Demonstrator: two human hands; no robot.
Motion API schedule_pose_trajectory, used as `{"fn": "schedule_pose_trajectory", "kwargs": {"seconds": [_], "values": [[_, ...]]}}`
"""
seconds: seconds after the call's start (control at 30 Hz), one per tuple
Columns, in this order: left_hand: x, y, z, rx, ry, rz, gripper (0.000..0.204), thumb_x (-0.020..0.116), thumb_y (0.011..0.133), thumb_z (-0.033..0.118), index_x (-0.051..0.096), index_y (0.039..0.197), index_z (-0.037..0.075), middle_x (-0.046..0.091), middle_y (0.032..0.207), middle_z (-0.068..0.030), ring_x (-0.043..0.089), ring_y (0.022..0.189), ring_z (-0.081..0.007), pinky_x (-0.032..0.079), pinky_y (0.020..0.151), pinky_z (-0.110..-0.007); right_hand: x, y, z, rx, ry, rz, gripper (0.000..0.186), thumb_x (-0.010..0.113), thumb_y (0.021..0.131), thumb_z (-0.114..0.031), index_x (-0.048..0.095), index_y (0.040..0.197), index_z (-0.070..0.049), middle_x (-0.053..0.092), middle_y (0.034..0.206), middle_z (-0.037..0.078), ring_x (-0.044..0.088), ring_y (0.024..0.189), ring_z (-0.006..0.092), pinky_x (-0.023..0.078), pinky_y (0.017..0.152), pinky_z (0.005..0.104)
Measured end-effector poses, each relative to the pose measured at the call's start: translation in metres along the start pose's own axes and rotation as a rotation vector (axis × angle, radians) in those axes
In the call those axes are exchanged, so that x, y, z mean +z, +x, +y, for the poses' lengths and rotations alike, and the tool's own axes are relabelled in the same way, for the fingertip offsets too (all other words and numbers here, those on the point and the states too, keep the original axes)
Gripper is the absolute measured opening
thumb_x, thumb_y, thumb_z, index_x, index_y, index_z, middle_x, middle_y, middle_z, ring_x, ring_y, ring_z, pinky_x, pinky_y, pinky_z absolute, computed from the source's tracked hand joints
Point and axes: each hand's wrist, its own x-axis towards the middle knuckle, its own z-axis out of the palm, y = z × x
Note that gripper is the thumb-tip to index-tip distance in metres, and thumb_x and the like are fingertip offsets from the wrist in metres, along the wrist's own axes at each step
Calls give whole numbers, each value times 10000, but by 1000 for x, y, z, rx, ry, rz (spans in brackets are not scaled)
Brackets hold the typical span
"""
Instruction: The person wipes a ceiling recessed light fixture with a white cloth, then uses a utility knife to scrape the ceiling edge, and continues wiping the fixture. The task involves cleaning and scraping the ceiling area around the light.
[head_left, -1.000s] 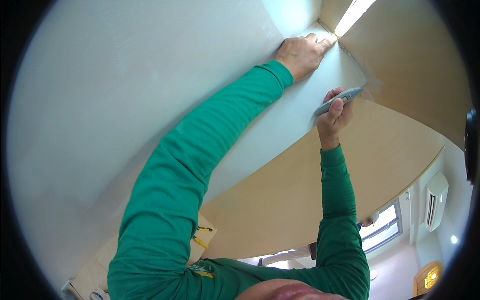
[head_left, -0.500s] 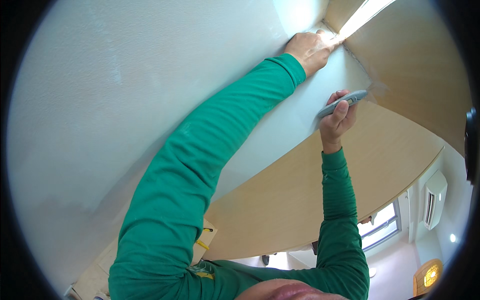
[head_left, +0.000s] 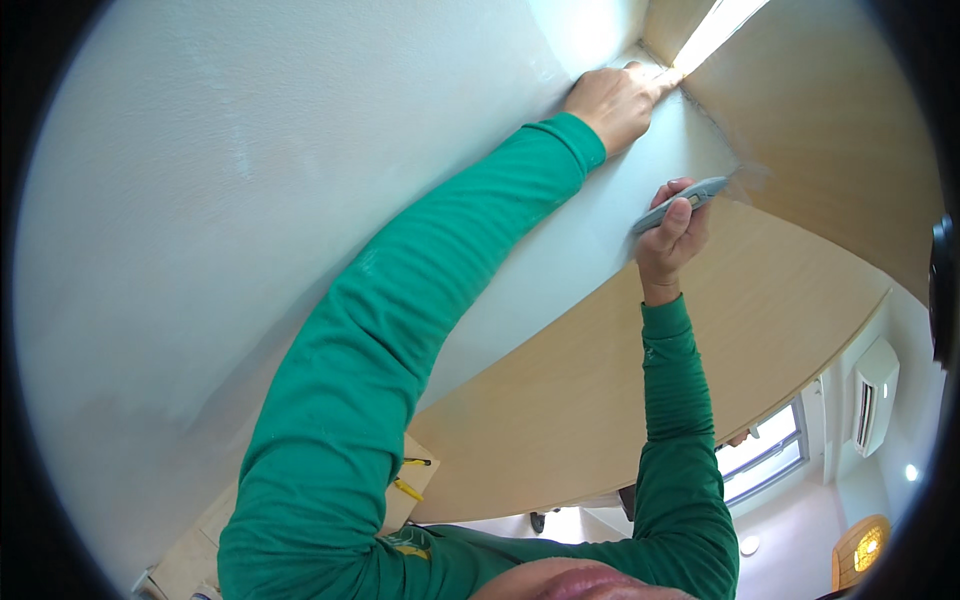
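Observation:
My left hand (head_left: 612, 105) reaches up to the corner where the white wall meets the wood panels, close beside a bright light strip (head_left: 712, 38). Its index finger stretches to the joint and the other fingers look curled. Glare hides whether anything is pinched there. Lower and to the right, my right hand (head_left: 672, 243) is closed around a grey utility knife (head_left: 692, 203), thumb along its side. The knife's front end points to the seam (head_left: 735, 165) between wall and panel; I cannot tell whether the blade touches it.
A pale wood panel (head_left: 590, 400) spans beneath my hands, and another wood panel (head_left: 820, 130) rises at right. Yellow-handled tools (head_left: 408, 489) lie on a wooden surface at lower left. An air conditioner (head_left: 876, 395), a window (head_left: 765, 455) and a woven lamp (head_left: 862, 550) show beyond.
The view has shifted slightly, so both hands appear a little further left. My right hand still grips the knife at the seam; my left hand stays at the corner.

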Motion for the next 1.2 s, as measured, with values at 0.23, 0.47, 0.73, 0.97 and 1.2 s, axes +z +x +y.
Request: {"fn": "schedule_pose_trajectory", "kwargs": {"seconds": [0.23, 0.47, 0.73, 0.97, 1.2], "values": [[2, -4, 0, 17, -58, -11, 478, 500, 968, 109, 649, 1404, 235, 721, 1257, -51, 698, 1059, -315, 589, 862, -446, -2, 2, -2, -4, -28, 7, 507, 504, 1074, -523, 577, 1054, -21, 574, 757, 41, 524, 665, 119, 411, 592, 260], [8, 6, 13, -433, -867, 137, 308, 634, 997, 138, 695, 1284, 48, 725, 1013, -118, 727, 733, -231, 585, 665, -374, 0, 3, -4, -12, -59, 2, 517, 513, 1070, -530, 581, 1049, -18, 577, 746, 41, 538, 670, 122, 421, 595, 263], [4, 25, 26, -796, -1571, 99, 268, 703, 998, 186, 714, 1198, 9, 676, 904, -44, 602, 574, -111, 400, 470, -273, 2, 2, -7, -22, -79, 12, 514, 511, 1070, -525, 581, 1059, -16, 581, 747, 42, 538, 661, 123, 421, 595, 263], [6, 35, 26, -876, -1573, 79, 272, 785, 932, 183, 713, 1125, 5, 682, 858, -51, 593, 555, -109, 399, 475, -278, 2, 3, -6, -21, -93, 9, 502, 500, 1074, -514, 578, 1058, -19, 574, 746, 42, 538, 665, 124, 423, 600, 265], [5, 41, 36, -902, -1580, 168, 248, 744, 971, 149, 685, 1114, -44, 691, 833, -71, 602, 556, -112, 435, 478, -272, 4, 3, -7, -3, -84, 19, 483, 494, 1080, -492, 577, 1058, -17, 571, 755, 45, 533, 679, 126, 426, 614, 271]]}}
